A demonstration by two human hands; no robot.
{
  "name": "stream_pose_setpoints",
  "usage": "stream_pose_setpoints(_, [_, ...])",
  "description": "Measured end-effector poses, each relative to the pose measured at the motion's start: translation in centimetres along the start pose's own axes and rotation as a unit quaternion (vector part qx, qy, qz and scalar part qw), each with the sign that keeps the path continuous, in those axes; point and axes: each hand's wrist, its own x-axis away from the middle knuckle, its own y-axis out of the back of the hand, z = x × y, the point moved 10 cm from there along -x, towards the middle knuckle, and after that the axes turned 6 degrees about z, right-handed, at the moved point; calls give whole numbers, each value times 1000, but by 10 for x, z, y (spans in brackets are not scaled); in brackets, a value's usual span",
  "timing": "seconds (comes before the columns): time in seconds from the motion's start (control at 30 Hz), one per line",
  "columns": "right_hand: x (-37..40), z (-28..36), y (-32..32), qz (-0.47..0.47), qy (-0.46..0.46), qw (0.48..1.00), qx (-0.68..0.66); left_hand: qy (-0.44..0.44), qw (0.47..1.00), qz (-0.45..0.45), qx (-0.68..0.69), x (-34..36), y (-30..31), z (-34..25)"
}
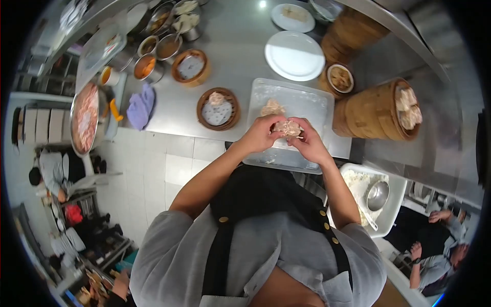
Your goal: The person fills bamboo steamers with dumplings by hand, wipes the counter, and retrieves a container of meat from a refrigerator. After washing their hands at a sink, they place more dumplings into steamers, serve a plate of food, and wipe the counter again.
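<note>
Steel counter (225, 56), white tiled floor (158, 158), small bright light reflection (263, 4)

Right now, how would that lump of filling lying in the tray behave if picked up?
The lump of filling would probably deform and shed bits, as its edges look ragged. Its moist-looking surface may cling. Its uneven shape should keep it from rolling in the tray.

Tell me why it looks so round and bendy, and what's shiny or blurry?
Head view: edges curve and corners go black, probably from a very wide lens; a white glare spot shines on the metal counter; people at the lower right look soft; the pinkish lump is clearer.
</note>
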Motion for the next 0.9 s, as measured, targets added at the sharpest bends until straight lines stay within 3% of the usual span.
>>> stream_pose_setpoints(0.07, [-13, 36, -18, 0, 81, 978, 194, 39, 999, 2, 26, 13, 20, 7])
stream_pose_setpoints(0.13, [-30, 43, -41, -3, 117, 969, 217, 67, 997, -35, 19, 34, 38, 11])
stream_pose_setpoints(0.23, [-44, 48, -76, -28, 169, 946, 277, 121, 970, -208, 25, 77, 68, 33])
stream_pose_setpoints(0.27, [-50, 44, -87, -22, 169, 945, 278, 123, 969, -213, 26, 86, 72, 33])
stream_pose_setpoints(0.33, [-66, 8, -94, -50, 79, 981, 169, 214, 924, -280, 151, 116, 85, 56])
stream_pose_setpoints(0.37, [-75, -12, -106, -15, 32, 999, -2, 195, 906, -292, 235, 122, 88, 64])
stream_pose_setpoints(0.4, [-80, -15, -111, -7, 32, 999, -1, 195, 904, -299, 234, 126, 97, 68])
stream_pose_setpoints(0.47, [-82, -17, -133, 45, -26, 979, -195, 156, 802, -258, 516, 128, 88, 79])
stream_pose_setpoints(0.5, [-83, -20, -134, 48, -30, 979, -194, 151, 781, -208, 570, 129, 88, 79])
stream_pose_setpoints(0.6, [-93, -28, -131, 73, -34, 985, -150, 121, 760, -209, 603, 138, 99, 78])
stream_pose_setpoints(0.63, [-95, -19, -128, 56, 24, 995, -81, 122, 760, -207, 604, 140, 101, 80])
stream_pose_setpoints(0.67, [-94, -8, -125, 39, 81, 996, -11, 120, 775, -216, 582, 142, 106, 84])
stream_pose_setpoints(0.73, [-96, 5, -120, -4, 98, 993, 65, 116, 792, -221, 557, 139, 111, 94])
stream_pose_setpoints(0.8, [-102, 9, -121, -46, 112, 983, 140, 153, 879, -390, 226, 153, 151, 108])
stream_pose_setpoints(0.83, [-108, 16, -125, -60, 181, 966, 176, 155, 880, -432, 126, 153, 161, 109])
stream_pose_setpoints(0.87, [-110, 26, -133, -74, 248, 943, 210, 155, 881, -430, 125, 145, 163, 112])
stream_pose_setpoints(0.9, [-114, 26, -138, -99, 256, 931, 241, 165, 883, -436, -55, 140, 173, 96])
